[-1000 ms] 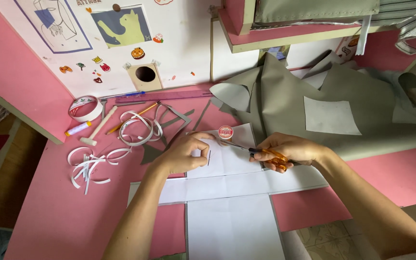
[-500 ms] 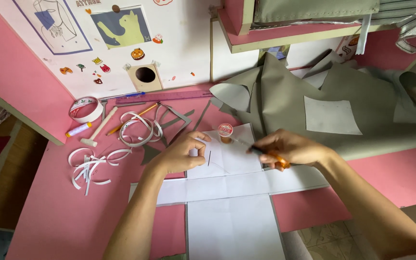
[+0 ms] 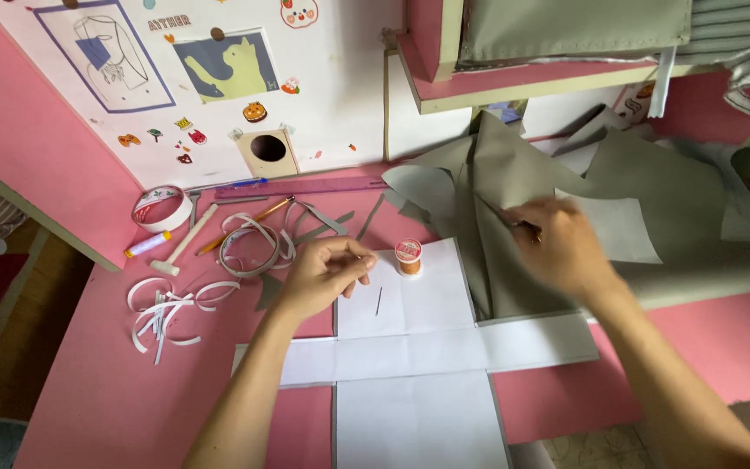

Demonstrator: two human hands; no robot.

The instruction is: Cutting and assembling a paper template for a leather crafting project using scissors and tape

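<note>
The left hand is curled, thumb and forefinger pressed together at their tips near the edge of the white paper; whether anything thin sits between them is too small to tell. Just right of those fingertips a short dark needle lies flat on the paper, apart from the hand; a little farther right and up stands a spool of orange thread, upright, on the same sheet. The paper is a cross of white panels spread on the pink table.

The right hand is blurred over the grey fabric, well right of the spool; its fingers are drawn in around a small dark thing at the tips, what it is cannot be told. The fabric lies rumpled, its near edge overlapping the paper's right side; a pale grey square rests on it just beyond the right hand.

Left of the left hand lie loops of white strip, curled paper strips, a small mallet, a roll of tape and a long purple ruler near the wall.
</note>
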